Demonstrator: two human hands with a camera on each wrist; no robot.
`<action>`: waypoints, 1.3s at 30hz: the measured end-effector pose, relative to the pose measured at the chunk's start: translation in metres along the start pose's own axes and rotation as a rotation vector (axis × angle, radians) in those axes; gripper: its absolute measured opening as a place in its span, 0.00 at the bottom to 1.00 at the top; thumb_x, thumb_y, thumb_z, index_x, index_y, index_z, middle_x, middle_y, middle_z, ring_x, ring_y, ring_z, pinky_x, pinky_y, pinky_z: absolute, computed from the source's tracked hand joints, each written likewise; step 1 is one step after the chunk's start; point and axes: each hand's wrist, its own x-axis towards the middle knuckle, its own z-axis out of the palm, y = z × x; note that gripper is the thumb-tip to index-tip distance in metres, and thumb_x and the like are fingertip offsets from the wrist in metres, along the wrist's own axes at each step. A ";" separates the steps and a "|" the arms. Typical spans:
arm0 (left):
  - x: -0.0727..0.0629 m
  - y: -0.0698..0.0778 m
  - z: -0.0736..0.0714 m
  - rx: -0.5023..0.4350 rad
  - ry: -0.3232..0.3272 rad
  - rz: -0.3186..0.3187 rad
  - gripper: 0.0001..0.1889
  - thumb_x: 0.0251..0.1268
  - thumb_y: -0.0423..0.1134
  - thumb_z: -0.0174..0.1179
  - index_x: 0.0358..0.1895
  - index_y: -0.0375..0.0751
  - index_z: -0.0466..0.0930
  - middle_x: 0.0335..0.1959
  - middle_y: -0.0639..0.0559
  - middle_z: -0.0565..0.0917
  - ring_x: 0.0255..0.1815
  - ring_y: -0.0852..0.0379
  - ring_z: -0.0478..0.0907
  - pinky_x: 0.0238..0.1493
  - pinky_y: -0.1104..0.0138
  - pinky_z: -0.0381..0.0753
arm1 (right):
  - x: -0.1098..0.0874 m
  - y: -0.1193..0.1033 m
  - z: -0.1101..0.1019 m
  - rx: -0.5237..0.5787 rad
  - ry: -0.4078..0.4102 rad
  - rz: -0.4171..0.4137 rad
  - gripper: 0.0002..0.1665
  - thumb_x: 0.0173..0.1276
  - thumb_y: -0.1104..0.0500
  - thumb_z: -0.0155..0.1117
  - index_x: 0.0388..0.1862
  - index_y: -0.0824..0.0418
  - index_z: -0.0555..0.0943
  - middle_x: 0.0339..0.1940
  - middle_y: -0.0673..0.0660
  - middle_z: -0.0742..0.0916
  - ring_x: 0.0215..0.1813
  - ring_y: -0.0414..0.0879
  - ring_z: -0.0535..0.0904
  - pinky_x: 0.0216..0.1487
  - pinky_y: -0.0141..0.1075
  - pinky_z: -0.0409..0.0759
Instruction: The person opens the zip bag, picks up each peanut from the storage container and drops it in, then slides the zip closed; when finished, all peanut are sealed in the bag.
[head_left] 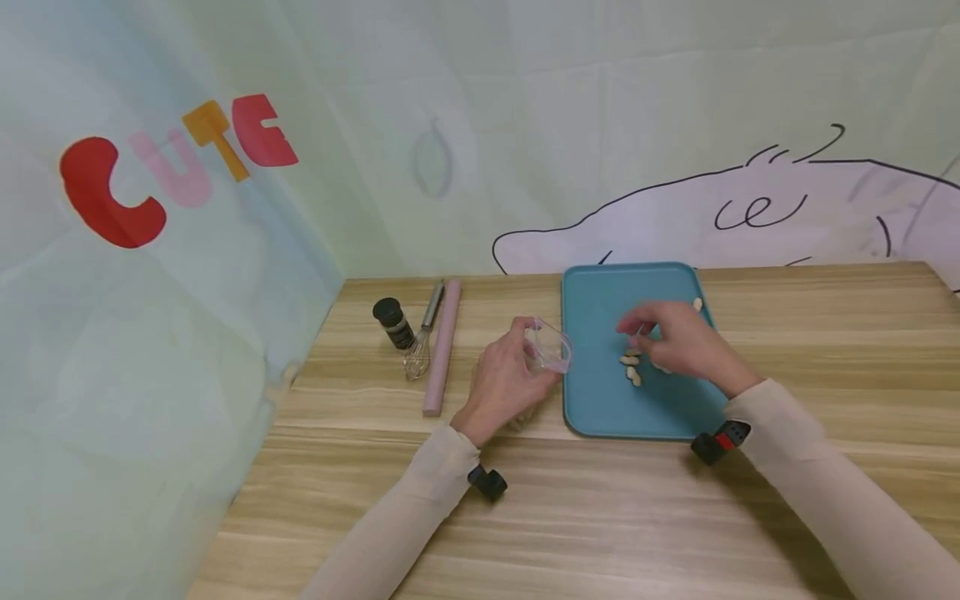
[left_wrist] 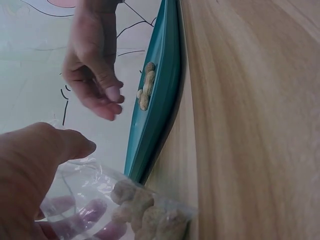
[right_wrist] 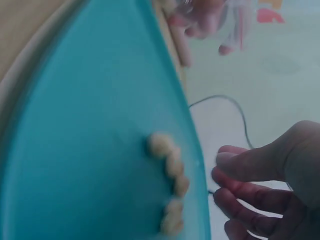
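"Locating the loose peanuts [head_left: 631,361]: where are they lying relative to the right hand [head_left: 671,337]?"

"They are lying on the blue tray [head_left: 600,312], just beneath and to the near side of that hand's fingertips. A single peanut [head_left: 698,305] is resting at the tray's far right edge. Additional peanuts [left_wrist: 145,215] are sitting inside the clear container [head_left: 549,346] at the left hand [head_left: 506,375]."

"Which edges and room are bordering the work?"

"The container is tilting, its rim overlapping the tray's left edge in the head view. Tray surface is extending left, far and near of the loose group. A pink rod [head_left: 442,350] is lying left of the left hand; a whisk [head_left: 424,333] and a black-capped bottle [head_left: 393,323] are occupying the space farther left."

"How are the grips standing?"

"The left hand is clamping thumb and fingers around the container. The right hand is keeping its thumb and fingers slightly apart, loosely bent."
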 end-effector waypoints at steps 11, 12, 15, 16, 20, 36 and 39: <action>0.000 0.000 0.001 -0.001 -0.003 -0.018 0.36 0.62 0.50 0.74 0.71 0.47 0.72 0.44 0.49 0.90 0.38 0.51 0.85 0.36 0.62 0.80 | 0.000 0.020 0.002 -0.070 -0.103 0.060 0.12 0.70 0.68 0.69 0.51 0.67 0.90 0.50 0.65 0.93 0.56 0.63 0.87 0.59 0.61 0.83; 0.000 0.000 0.001 -0.001 -0.004 -0.023 0.36 0.62 0.50 0.74 0.71 0.47 0.72 0.44 0.49 0.90 0.38 0.51 0.85 0.36 0.61 0.81 | 0.000 0.020 0.003 -0.070 -0.106 0.061 0.12 0.71 0.67 0.69 0.50 0.67 0.90 0.50 0.66 0.93 0.56 0.62 0.87 0.59 0.61 0.83; -0.001 0.000 0.001 -0.004 -0.007 -0.030 0.36 0.62 0.51 0.74 0.72 0.47 0.72 0.44 0.49 0.89 0.39 0.51 0.85 0.35 0.61 0.81 | 0.000 0.020 0.003 -0.070 -0.109 0.072 0.11 0.72 0.67 0.69 0.50 0.67 0.91 0.49 0.65 0.93 0.54 0.61 0.87 0.57 0.60 0.83; -0.001 0.000 0.001 -0.003 -0.008 -0.031 0.36 0.62 0.51 0.74 0.72 0.47 0.72 0.44 0.49 0.89 0.38 0.51 0.85 0.35 0.61 0.80 | 0.000 0.020 0.004 -0.069 -0.107 0.075 0.10 0.72 0.67 0.69 0.49 0.66 0.91 0.49 0.65 0.93 0.54 0.60 0.87 0.56 0.59 0.83; -0.001 0.001 0.001 -0.002 -0.007 -0.029 0.36 0.62 0.50 0.74 0.71 0.47 0.72 0.43 0.49 0.89 0.38 0.51 0.84 0.34 0.62 0.80 | 0.001 0.019 0.005 -0.063 -0.095 0.087 0.09 0.73 0.67 0.68 0.49 0.66 0.91 0.48 0.65 0.92 0.51 0.58 0.86 0.54 0.58 0.83; 0.000 0.000 0.001 0.005 -0.014 -0.037 0.35 0.61 0.49 0.73 0.71 0.49 0.72 0.44 0.50 0.89 0.39 0.51 0.85 0.35 0.62 0.79 | 0.004 0.006 0.004 -0.010 -0.018 0.028 0.11 0.79 0.64 0.62 0.51 0.64 0.89 0.46 0.61 0.93 0.46 0.52 0.85 0.51 0.52 0.83; 0.000 0.000 0.001 0.003 -0.012 -0.035 0.34 0.61 0.49 0.73 0.71 0.49 0.72 0.44 0.50 0.89 0.39 0.51 0.85 0.35 0.62 0.80 | 0.005 -0.003 0.002 -0.001 -0.010 0.013 0.12 0.80 0.64 0.62 0.52 0.64 0.90 0.47 0.61 0.93 0.47 0.52 0.85 0.52 0.53 0.84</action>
